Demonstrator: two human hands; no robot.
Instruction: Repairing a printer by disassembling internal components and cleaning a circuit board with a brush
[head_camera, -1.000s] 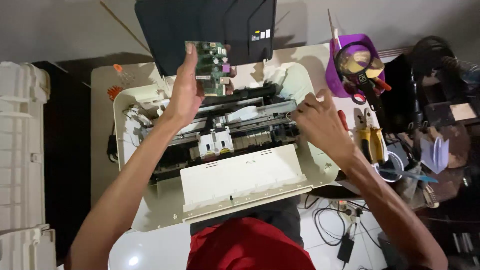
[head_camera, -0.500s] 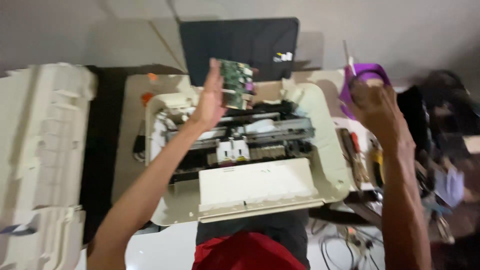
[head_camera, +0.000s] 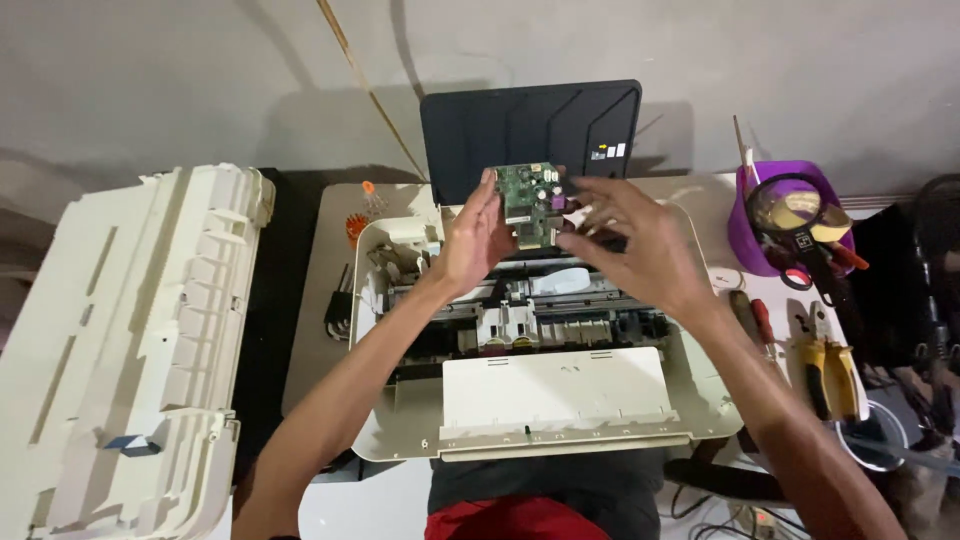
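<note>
A white printer (head_camera: 400, 430) with its cover off sits in front of me, its inner mechanism exposed. My left hand (head_camera: 470, 240) holds a small green circuit board (head_camera: 528, 200) above the printer's back edge. My right hand (head_camera: 635, 245) is beside the board, its fingertips touching the board's right edge. Behind them stands the dark paper tray (head_camera: 530, 125), upright.
The removed white printer cover (head_camera: 130, 340) lies at the left. A purple tub (head_camera: 745, 225) with tools stands at the right, with yellow-handled pliers (head_camera: 825, 365) and a screwdriver (head_camera: 760, 325) beside it. A set of hex keys (head_camera: 338, 305) lies left of the printer. Cables trail at the lower right.
My right hand has come from the purple tub at the right across to the circuit board. My left hand kept hold of the board. The view has shifted right.
</note>
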